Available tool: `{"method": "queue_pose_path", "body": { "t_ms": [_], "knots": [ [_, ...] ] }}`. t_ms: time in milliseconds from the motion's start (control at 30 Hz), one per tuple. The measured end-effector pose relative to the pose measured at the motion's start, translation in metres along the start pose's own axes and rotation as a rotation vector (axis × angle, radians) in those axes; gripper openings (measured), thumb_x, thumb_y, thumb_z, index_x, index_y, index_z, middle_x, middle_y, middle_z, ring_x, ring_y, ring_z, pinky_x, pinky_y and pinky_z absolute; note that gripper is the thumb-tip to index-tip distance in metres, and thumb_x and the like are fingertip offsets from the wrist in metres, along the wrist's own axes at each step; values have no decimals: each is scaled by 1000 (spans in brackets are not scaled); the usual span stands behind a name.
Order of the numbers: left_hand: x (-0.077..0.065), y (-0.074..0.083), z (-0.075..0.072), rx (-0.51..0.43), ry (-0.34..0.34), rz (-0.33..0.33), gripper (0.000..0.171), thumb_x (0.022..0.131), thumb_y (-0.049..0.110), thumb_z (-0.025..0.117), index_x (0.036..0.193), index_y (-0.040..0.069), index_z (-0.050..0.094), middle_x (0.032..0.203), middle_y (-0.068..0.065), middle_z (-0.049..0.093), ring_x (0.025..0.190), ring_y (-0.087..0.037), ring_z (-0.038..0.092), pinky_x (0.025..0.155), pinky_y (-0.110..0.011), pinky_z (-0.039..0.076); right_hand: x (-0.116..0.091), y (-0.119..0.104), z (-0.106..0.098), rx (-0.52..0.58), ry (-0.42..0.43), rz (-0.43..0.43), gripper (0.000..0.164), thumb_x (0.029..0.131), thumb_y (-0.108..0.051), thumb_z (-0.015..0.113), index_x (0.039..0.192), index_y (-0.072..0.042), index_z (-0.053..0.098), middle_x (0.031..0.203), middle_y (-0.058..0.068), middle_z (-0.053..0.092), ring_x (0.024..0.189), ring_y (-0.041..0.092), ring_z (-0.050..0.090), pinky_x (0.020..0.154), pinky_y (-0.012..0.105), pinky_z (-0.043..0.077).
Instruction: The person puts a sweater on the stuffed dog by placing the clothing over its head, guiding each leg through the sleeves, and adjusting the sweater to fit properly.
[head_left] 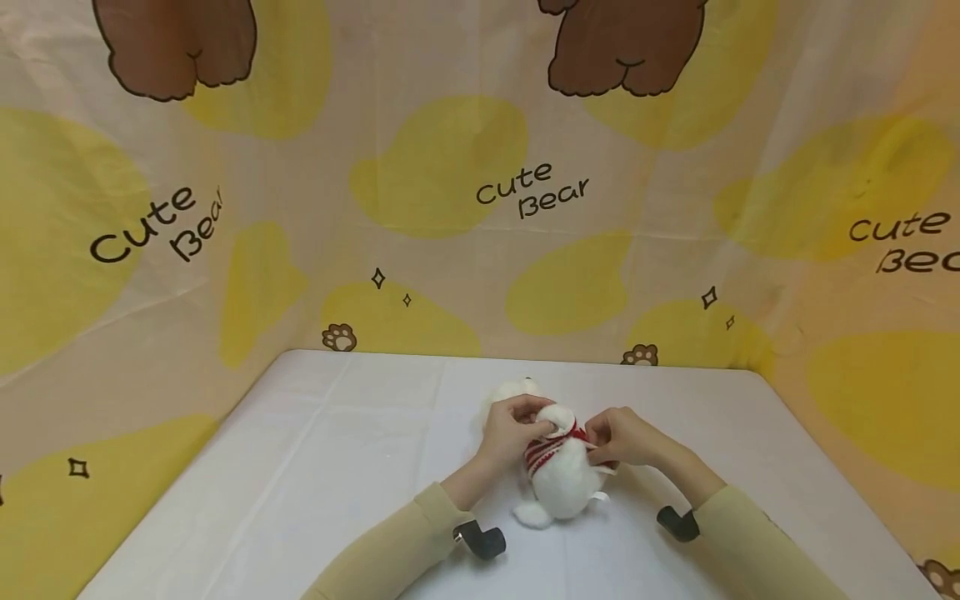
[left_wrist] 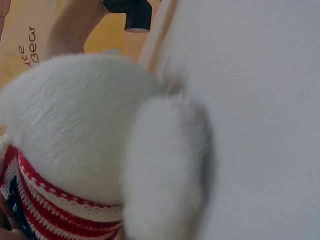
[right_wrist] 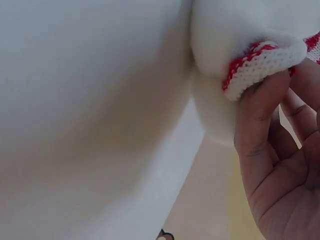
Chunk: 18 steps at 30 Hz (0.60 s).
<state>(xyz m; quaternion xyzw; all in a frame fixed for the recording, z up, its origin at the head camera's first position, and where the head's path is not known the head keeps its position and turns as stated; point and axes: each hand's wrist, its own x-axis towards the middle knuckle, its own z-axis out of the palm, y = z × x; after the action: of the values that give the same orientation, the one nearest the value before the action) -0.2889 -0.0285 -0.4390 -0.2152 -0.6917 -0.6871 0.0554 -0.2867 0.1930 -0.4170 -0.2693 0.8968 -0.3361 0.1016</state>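
Note:
A white plush toy (head_left: 566, 487) lies on the table with its head away from me, dressed in a red and white striped knitted sweater (head_left: 543, 454). My left hand (head_left: 512, 432) grips a white fluffy part at the toy's upper body, perhaps an arm. On the toy's right side, my right hand (head_left: 626, 435) pinches the sweater. The right wrist view shows thumb and fingers of that hand (right_wrist: 285, 165) at a white knitted edge (right_wrist: 262, 70). Up close in the left wrist view are the plush toy's body (left_wrist: 85, 120) and the striped sweater (left_wrist: 65, 217), with dark blue on it.
The white table (head_left: 360, 467) extends around the toy to both sides. Patterned cloth walls (head_left: 420, 183) stand behind and beside it. Black camera mounts (head_left: 487, 540) jut from both wrists above the tabletop. A small white tag (head_left: 600, 497) sticks out from the toy.

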Motion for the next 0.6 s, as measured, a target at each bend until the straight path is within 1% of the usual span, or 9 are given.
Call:
{"method": "queue_pose_path", "body": {
  "t_ms": [100, 133, 200, 267, 300, 367, 467, 533, 600],
  "knots": [
    [-1, 3, -1, 15, -1, -20, 26, 73, -3, 69, 98, -2, 70, 86, -7, 70, 70, -2, 52, 63, -14, 45, 0, 1, 2, 8, -2, 7, 22, 76, -6, 74, 68, -9, 54, 55, -7, 50, 48, 7, 52, 47, 22, 46],
    [0, 4, -1, 1, 5, -47, 26, 73, -3, 69, 99, -3, 70, 88, -9, 69, 70, -2, 52, 64, -14, 45, 0, 2, 2, 6, 0, 5, 23, 76, -6, 74, 68, -9, 53, 55, -7, 49, 48, 6, 51, 47, 22, 46],
    [2, 7, -1, -9, 13, -77, 26, 74, -4, 69, 100, -6, 69, 91, -15, 69, 73, -2, 53, 66, -14, 45, 0, 3, 3, -1, 8, -3, 24, 76, -7, 74, 67, -9, 53, 55, -7, 49, 48, 5, 51, 46, 22, 46],
    [4, 11, -3, -20, -5, -90, 26, 74, -7, 70, 100, -9, 67, 94, -20, 67, 73, -3, 53, 67, -14, 45, 0, 4, 3, -7, 16, -12, 23, 76, -9, 75, 68, -10, 53, 55, -8, 49, 48, 5, 51, 46, 22, 46],
    [4, 14, -4, -26, -21, -86, 26, 74, -8, 70, 100, -10, 65, 94, -21, 66, 72, -4, 53, 66, -15, 46, 0, 5, 3, -11, 20, -19, 23, 77, -10, 75, 68, -10, 54, 56, -8, 49, 48, 5, 51, 46, 22, 46],
    [6, 17, -5, -1, -64, -68, 27, 74, -9, 70, 100, -11, 64, 94, -23, 65, 72, -6, 52, 65, -15, 45, -1, 7, 3, -2, 17, -19, 20, 79, -15, 74, 72, -11, 57, 57, -8, 51, 50, 4, 51, 48, 22, 47],
    [6, 17, -7, 63, -113, -34, 28, 74, -8, 70, 102, -6, 65, 93, -21, 64, 72, -9, 49, 63, -16, 43, -4, 10, 0, 95, -33, -16, 13, 85, -21, 70, 84, -10, 64, 67, -4, 61, 58, 6, 58, 55, 26, 52],
    [7, 14, -7, 113, -125, -17, 28, 76, -4, 71, 103, -1, 66, 93, -18, 64, 73, -10, 48, 63, -16, 43, -6, 11, -4, 186, -71, -18, 17, 90, -23, 65, 95, -6, 66, 77, 2, 67, 66, 10, 63, 60, 30, 56],
    [6, 13, -8, 138, -127, 6, 27, 77, -1, 72, 103, 3, 67, 94, -15, 64, 73, -10, 49, 64, -17, 44, -7, 11, -9, 256, -71, -21, 22, 93, -22, 60, 103, -3, 65, 86, 9, 70, 72, 15, 66, 63, 34, 57]
  ]
}}
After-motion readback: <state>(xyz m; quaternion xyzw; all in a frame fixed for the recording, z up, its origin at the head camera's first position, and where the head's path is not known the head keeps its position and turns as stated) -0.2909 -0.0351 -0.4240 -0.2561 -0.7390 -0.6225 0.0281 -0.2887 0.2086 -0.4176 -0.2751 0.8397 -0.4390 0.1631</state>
